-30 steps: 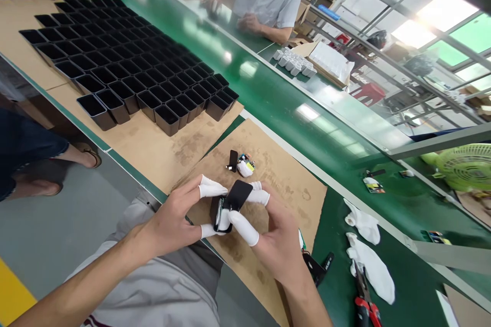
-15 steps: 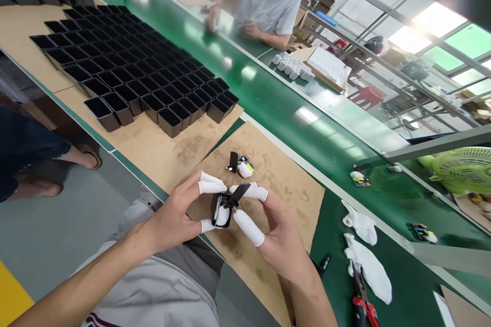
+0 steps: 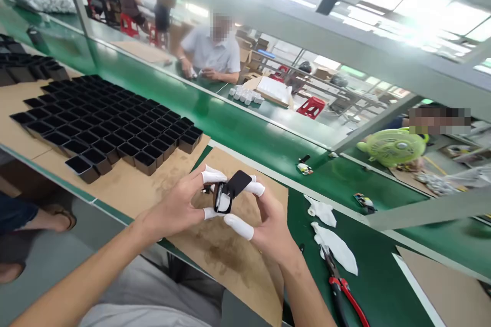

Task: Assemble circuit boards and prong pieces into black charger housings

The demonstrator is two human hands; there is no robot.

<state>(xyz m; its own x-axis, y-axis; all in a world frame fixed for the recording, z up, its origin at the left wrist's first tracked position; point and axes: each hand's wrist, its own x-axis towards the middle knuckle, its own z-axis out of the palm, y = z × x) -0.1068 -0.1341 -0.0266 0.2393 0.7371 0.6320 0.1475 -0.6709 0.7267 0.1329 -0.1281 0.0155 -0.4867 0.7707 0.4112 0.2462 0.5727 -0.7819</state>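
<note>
My left hand (image 3: pixel 183 200), with white finger cots, grips a small black plastic case (image 3: pixel 223 211) between thumb and fingers. The open end of the case faces me and shows a white lump and part of a circuit board inside. A flat black end plate (image 3: pixel 239 182) stands tilted at the case's upper right. My right hand (image 3: pixel 270 217), also in white finger cots, has its fingers behind that plate and its thumb by the case's lower right corner. Both hands are over a stained cardboard sheet (image 3: pixel 230 276). Small dark parts behind the case are mostly hidden.
Many black open cases (image 3: pixel 115 117) stand in rows at left. Red-handled pliers (image 3: pixel 339 281) and white cloth pieces (image 3: pixel 337 248) lie at right. Small circuit boards (image 3: pixel 305 168) rest on the green belt (image 3: pixel 264 148). A green fan (image 3: pixel 399 145) and a co-worker (image 3: pixel 215 53) are beyond.
My view has tilted up and swung right. The black end plate has turned its flat face more toward me, and my right thumb has shifted down to the case's corner.
</note>
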